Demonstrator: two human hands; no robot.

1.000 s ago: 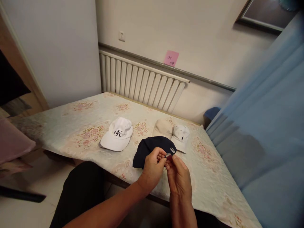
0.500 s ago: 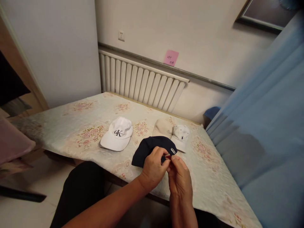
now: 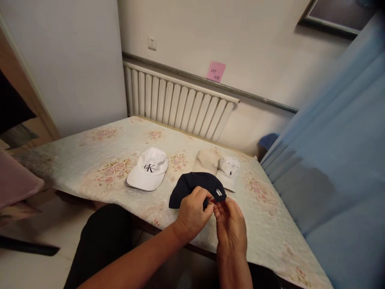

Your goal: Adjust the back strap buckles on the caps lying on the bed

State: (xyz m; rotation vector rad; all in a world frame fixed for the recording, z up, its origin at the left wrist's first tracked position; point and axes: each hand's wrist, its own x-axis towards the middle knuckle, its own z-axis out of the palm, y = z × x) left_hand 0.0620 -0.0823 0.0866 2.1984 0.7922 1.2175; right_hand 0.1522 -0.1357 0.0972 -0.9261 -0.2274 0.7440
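Observation:
A dark navy cap with a small pale oval badge is held at the near edge of the floral-covered table. My left hand is closed on the cap's near edge, thumb and fingers pinched together. Beside it, my right hand grips the cap's edge just below the badge; its fingers are curled and partly hidden. Between the fingertips the detail is too small to make out. Behind the navy cap lie a beige cap and a white cap with a small dark emblem. To the left rests a white cap with black letters.
The table's floral cover stretches back to a white radiator along the wall. A blue curtain hangs close on the right. At the left is pink cloth, and my dark-clothed knee is below the table's edge.
My right hand has shifted slightly right, its fingers now at the cap's edge by the badge. The navy cap has turned and moved a little to the right. My left hand has barely moved.

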